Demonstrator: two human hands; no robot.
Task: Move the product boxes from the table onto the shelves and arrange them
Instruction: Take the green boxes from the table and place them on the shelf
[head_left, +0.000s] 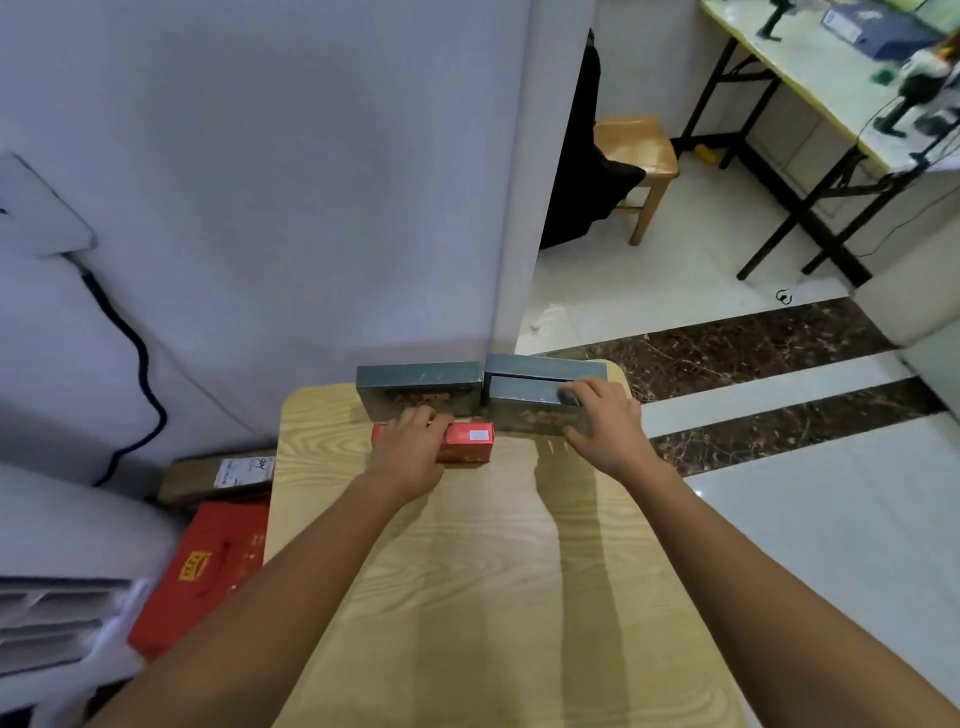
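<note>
The boxes in view all sit on the wooden table (493, 571), grouped at its 12 o'clock edge, so the shelving looks to be at a pick-up stage. No shelf shows plainly in this view, so how many boxes are already placed cannot be told.

The left hand (410, 447) is curled over the red box (470, 441), fingers hooked on its far top edge. This box lies at about 11 o'clock, just in front of the left grey box (418, 382). The right hand (602, 421) grips the right grey box (524, 400) at 1 o'clock, fingers across its top and thumb on the near face. Another grey box (540, 365) stands touching behind it.

At least these four boxes are left to carry and arrange. A red carton (208, 566) lies on the floor at 9 o'clock.
</note>
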